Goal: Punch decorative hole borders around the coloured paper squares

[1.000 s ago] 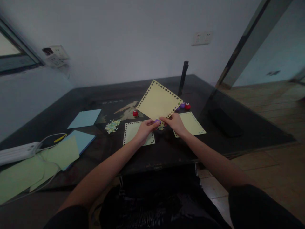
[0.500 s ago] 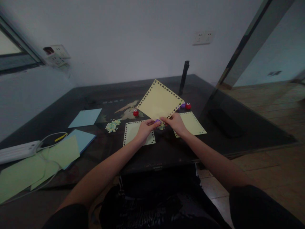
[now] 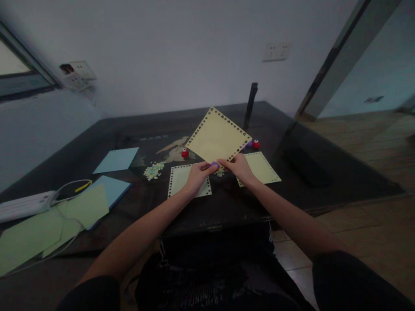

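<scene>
My left hand point(image 3: 196, 178) is closed on a small purple craft punch point(image 3: 214, 165), thumb on top, at the near corner of a yellow paper square point(image 3: 218, 134). My right hand point(image 3: 240, 167) pinches that sheet beside the punch. Small shapes are cut along the visible edges of the raised, tilted sheet. Beneath my left hand lies a pale green punched sheet point(image 3: 178, 179), and under my right hand a yellow punched sheet point(image 3: 264, 168). Paper cutouts point(image 3: 219, 172) show on the table below the punch, partly hidden.
Red punches point(image 3: 184, 153) point(image 3: 256, 144) stand left and right of the raised sheet, with purple ones partly behind it. A pile of cutouts point(image 3: 154, 170), blue paper point(image 3: 116, 160), green sheets point(image 3: 32, 233) and a white power strip point(image 3: 27, 206) lie left. A black upright post point(image 3: 250, 106) rises behind.
Both hands stay in nearly the same place. The yellow sheet has shifted very slightly over the punch.
</scene>
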Demonstrator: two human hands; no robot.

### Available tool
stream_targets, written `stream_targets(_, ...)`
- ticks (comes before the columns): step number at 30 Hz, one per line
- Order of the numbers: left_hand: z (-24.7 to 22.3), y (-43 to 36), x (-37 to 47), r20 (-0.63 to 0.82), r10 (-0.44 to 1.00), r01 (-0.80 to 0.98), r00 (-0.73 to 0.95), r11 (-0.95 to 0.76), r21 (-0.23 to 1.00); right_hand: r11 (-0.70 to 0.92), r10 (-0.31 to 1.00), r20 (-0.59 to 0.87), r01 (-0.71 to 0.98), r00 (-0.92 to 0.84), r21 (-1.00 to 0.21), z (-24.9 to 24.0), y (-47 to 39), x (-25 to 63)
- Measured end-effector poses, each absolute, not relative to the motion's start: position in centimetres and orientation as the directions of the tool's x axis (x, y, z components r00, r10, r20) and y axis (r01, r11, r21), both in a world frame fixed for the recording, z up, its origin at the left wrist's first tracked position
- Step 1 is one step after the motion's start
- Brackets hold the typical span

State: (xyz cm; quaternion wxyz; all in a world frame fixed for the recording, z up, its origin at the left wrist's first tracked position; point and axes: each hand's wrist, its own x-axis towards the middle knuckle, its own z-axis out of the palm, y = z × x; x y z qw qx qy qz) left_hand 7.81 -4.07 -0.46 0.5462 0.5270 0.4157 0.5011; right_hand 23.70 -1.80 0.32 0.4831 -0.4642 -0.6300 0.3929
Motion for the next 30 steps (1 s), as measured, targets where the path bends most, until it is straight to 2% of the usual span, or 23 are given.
stream_targets(13, -0.9, -3.79, 7.75, 0.083, 0.984, -0.108, 0.16, -0.066, 0.992, 0.263, 0.964, 0.249, 0.22, -0.091, -0.939, 0.31, -1.87, 23.63)
stream_targets(26, -0.66, -3.94, 7.77, -0.015, 0.964, -0.173, 0.265, 0.063, 0.983, 0.242, 0.97, 0.237, 0.232, -0.052, -0.942, 0.29, -1.72, 23.81)
stream_targets(30, -0.74, -3.79, 7.69, -0.025, 0.962, -0.125, 0.272, 0.061, 0.99, 0.241, 0.97, 0.237, 0.22, -0.046, -0.945, 0.51, -1.69, 23.94)
